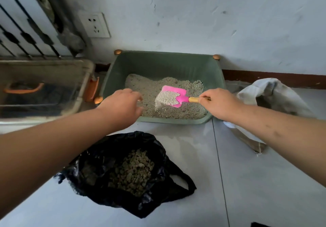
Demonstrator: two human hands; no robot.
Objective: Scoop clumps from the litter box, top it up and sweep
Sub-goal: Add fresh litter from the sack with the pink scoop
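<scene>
A green litter box stands against the wall, holding pale grey litter. My right hand grips the wooden handle of a pink scoop, which is tilted over the box with litter spilling off its blade. My left hand reaches over the box's near left corner, fingers loosely curled and holding nothing that I can see. A black plastic bag lies open on the floor in front of the box, with dark clumps inside.
A pale woven sack stands open to the right of the box. A clear storage bin with orange latches sits to the left under a radiator. A wall socket is above the box. Grey floor tiles lie at the front right.
</scene>
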